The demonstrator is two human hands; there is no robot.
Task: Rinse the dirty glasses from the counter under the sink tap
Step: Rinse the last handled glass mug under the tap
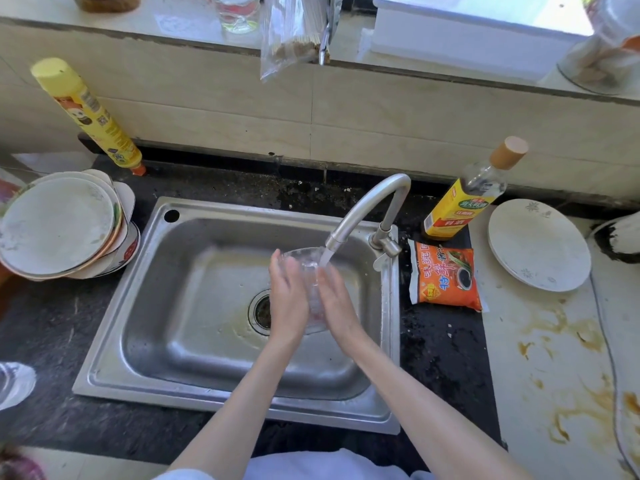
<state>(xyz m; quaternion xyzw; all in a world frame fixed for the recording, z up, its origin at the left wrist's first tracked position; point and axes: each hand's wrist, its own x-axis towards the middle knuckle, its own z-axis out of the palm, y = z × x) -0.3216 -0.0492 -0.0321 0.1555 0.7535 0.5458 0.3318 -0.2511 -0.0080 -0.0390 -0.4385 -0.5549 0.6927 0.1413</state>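
A clear drinking glass (pixel 313 285) is held between both palms over the steel sink (pixel 194 306), its mouth tilted up toward the tap. My left hand (pixel 288 299) presses its left side and my right hand (pixel 337 303) its right side. The curved tap (pixel 367 209) runs, and the stream falls into the glass's open rim. Another clear glass (pixel 14 382) stands on the dark counter at the far left edge, partly cut off by the frame.
A stack of dirty plates (pixel 59 226) sits left of the sink, with a yellow bottle (pixel 86 112) behind it. An oil bottle (pixel 464 199), an orange sauce packet (pixel 443 275) and a white plate (pixel 538 244) lie right of the tap. The pale counter on the right is stained brown.
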